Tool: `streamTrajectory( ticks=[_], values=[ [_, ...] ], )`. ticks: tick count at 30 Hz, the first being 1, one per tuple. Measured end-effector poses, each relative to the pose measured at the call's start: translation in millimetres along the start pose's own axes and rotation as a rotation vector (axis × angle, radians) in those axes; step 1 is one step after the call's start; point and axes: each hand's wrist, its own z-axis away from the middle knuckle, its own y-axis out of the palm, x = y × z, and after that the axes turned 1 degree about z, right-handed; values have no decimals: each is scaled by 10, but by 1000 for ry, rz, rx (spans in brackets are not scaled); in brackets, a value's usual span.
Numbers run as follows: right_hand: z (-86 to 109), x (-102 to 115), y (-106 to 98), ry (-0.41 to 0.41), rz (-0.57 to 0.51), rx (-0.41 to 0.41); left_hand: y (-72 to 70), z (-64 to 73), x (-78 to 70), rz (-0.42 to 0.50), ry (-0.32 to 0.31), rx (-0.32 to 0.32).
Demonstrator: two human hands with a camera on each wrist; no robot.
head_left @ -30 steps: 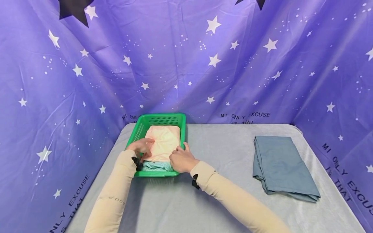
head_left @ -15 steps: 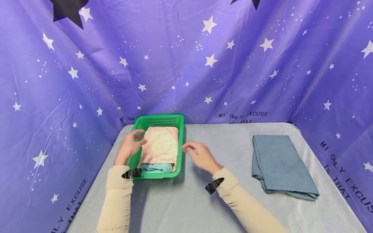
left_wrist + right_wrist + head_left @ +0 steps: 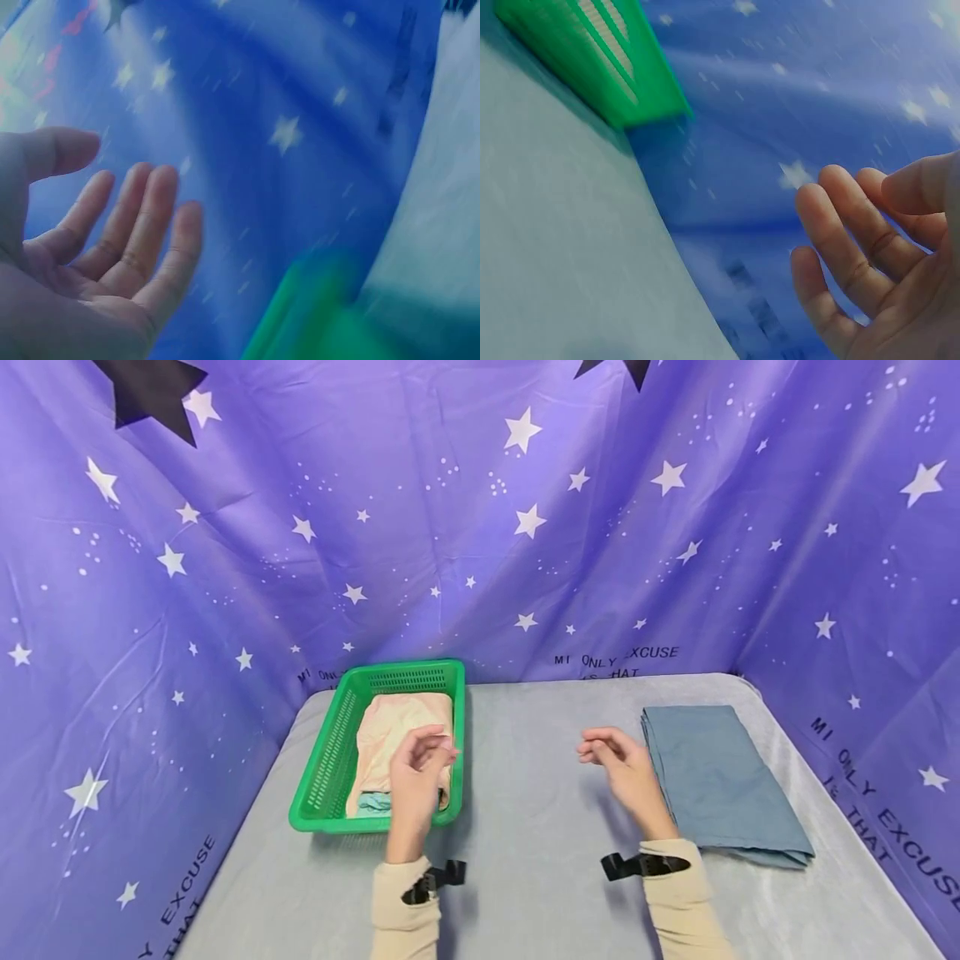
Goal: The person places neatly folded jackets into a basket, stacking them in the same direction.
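A green plastic basket [image 3: 322, 768] stands at the left of the table in the head view. Inside it lies a folded pale pink cloth [image 3: 393, 718], with a teal cloth [image 3: 373, 803] showing at its near end. My left hand [image 3: 417, 777] is in the air over the basket's near right side, fingers loosely bent and holding nothing. Over the table, left of a folded grey-blue cloth [image 3: 720, 777], my right hand [image 3: 626, 772] hovers with relaxed fingers and nothing in it. Both wrist views show the left palm [image 3: 90, 285] and right palm [image 3: 900, 300] bare.
A grey cloth covers the table [image 3: 525, 827]. Purple curtains [image 3: 480, 510] with white stars surround it at the back and both sides. A black strap with a camera mount sits on each wrist.
Both hands have left the basket and moved right, the right hand to beside the grey-blue cloth. The pink cloth stays in the basket. The head view has shifted slightly.
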Motion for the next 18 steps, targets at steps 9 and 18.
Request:
streamTrajectory(
  ticks=[9, 18],
  values=[
    [192, 4, -608, 63, -80, -198, 780, 284, 204, 53, -113, 280],
    [364, -84, -1104, 186, -12, -391, 1426, 475, 604, 19, -248, 366]
  ],
)
